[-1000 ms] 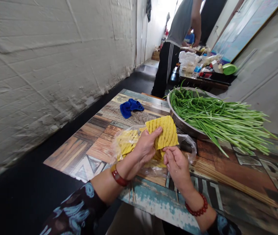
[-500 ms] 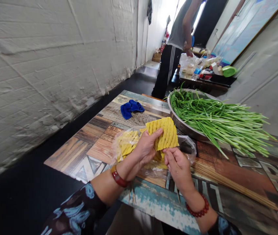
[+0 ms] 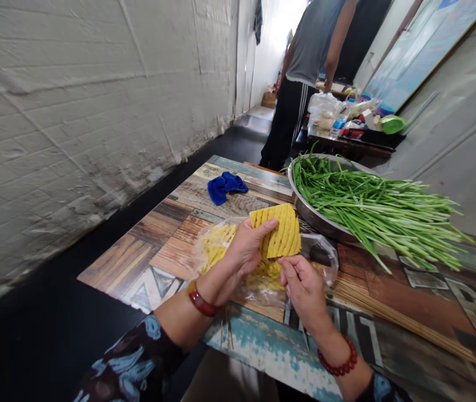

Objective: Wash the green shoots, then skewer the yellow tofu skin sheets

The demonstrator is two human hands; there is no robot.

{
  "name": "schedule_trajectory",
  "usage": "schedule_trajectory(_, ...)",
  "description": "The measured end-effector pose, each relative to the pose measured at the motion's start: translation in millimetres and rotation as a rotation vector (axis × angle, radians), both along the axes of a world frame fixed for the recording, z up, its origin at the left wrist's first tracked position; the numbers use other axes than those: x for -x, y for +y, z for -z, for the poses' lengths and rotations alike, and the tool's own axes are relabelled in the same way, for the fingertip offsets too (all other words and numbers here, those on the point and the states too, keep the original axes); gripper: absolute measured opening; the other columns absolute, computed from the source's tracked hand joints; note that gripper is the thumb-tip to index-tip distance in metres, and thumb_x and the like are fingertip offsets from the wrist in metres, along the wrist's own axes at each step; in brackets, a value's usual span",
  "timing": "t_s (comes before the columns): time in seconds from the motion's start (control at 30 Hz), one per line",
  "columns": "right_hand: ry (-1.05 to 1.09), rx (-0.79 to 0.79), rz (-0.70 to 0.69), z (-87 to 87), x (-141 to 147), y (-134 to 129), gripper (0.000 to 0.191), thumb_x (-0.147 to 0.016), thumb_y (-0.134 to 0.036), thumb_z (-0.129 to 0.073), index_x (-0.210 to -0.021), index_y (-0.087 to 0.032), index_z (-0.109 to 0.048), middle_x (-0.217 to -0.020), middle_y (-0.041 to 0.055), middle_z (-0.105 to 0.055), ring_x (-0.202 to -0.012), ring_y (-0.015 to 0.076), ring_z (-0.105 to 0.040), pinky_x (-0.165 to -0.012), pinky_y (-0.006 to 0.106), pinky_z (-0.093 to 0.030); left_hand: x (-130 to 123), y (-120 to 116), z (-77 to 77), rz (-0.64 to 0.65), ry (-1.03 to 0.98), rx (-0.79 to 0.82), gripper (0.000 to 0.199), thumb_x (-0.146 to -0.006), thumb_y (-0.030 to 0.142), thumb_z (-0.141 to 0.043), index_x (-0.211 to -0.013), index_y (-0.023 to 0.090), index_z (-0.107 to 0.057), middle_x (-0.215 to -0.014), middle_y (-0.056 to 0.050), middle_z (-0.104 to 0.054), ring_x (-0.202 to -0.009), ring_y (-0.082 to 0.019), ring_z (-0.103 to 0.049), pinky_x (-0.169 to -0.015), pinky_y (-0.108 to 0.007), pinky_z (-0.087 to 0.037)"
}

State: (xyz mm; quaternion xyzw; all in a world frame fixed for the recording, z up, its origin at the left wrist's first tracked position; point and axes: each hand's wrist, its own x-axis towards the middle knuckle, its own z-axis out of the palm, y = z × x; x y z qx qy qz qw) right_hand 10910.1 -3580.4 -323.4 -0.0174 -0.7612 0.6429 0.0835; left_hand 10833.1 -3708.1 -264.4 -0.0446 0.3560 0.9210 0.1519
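Fingers of our left hand [image 3: 248, 248] pinch the yellow slit sheet [image 3: 280, 230] upright over the plastic bag [image 3: 238, 262]; our right hand [image 3: 305, 290], at five o'clock, pinches a bamboo skewer [image 3: 305, 338]. We judge threading is starting: the tip must meet the sheet's lower edge. Green stalks [image 3: 372, 209] lie at two o'clock.

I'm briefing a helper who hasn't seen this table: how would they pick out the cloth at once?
Start at the patchwork wood-pattern table and go to its far end, left of the big metal basin heaped with long green stalks. The crumpled bright blue cloth lies there alone, the only blue, soft thing, beyond the clear plastic bag of yellow ridged sheets.
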Motion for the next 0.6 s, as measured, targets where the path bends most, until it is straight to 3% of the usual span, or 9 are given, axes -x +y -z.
schedule_trajectory(0.6,-0.01,-0.011,0.033,-0.1,3.9,-1.9,0.04,-0.094,-0.055,-0.058,-0.077,-0.019,-0.06,-0.058,-0.003,-0.055,-0.048,0.0096,-0.045,-0.046,0.023,-0.034,-3.9,6.3,2.9,-0.032,-0.034,-0.03,0.044,-0.05,0.028,-0.095,-0.084,0.011,-0.072,-0.079,-0.009,-0.077,-0.079,-0.027,-0.075,-0.083,-0.041,-0.06)
